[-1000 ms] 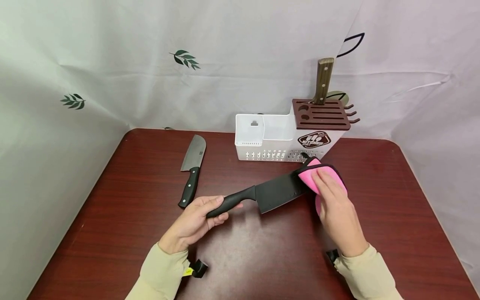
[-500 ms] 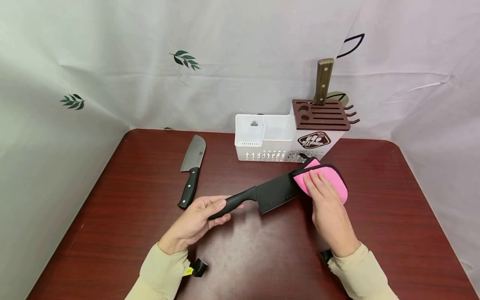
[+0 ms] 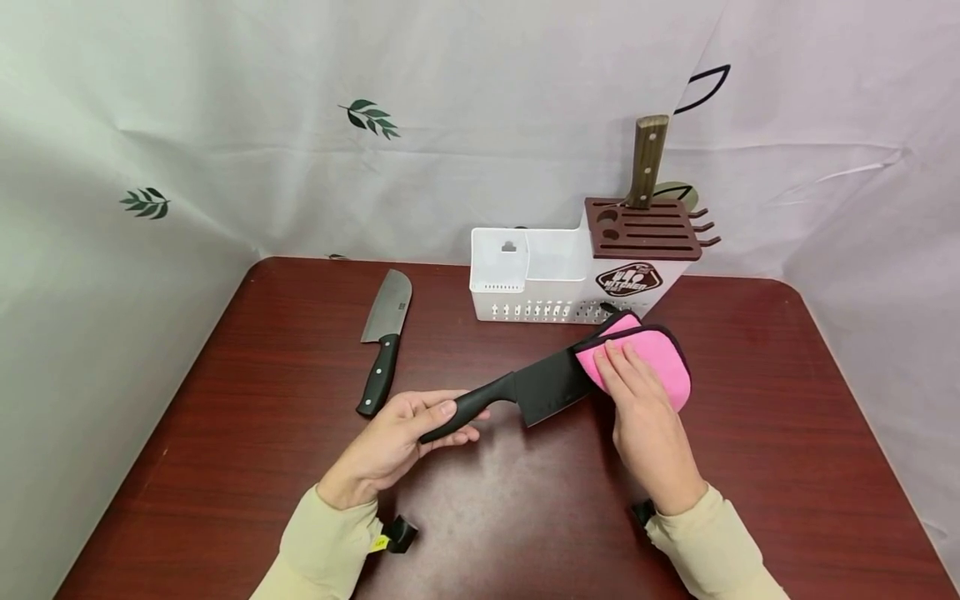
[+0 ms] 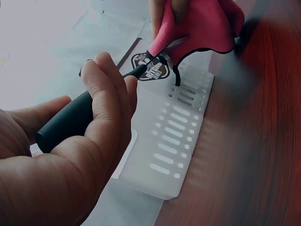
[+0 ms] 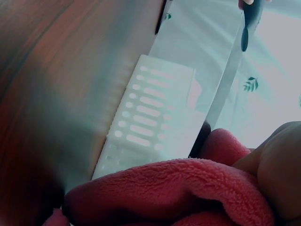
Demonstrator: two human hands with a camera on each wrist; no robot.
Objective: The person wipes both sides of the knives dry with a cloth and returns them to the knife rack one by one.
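My left hand (image 3: 397, 442) grips the black handle (image 3: 468, 408) of a cleaver, its thumb lying along the top. The cleaver's black blade (image 3: 551, 387) is held above the table and points to the upper right. My right hand (image 3: 652, 433) pinches a pink cloth (image 3: 663, 362) with dark edging, folded over the far part of the blade. The cloth hides that part and the hand's thumb in the head view. In the right wrist view the fluffy cloth (image 5: 164, 188) fills the bottom. A second knife (image 3: 386, 342), with a silver blade and black riveted handle, lies on the table to the left.
A white knife holder (image 3: 532, 310) with a brown slotted top (image 3: 637, 229) stands at the table's back, just behind the cloth. One wooden-handled knife (image 3: 647, 162) stands in it. Hooks (image 3: 705, 229) stick out on its right side. Pale curtains (image 3: 262, 167) enclose the table (image 3: 225, 483).
My right hand and the cloth have slid left along the blade, towards the handle, covering more of it. The left hand and cleaver have shifted only slightly to the right.
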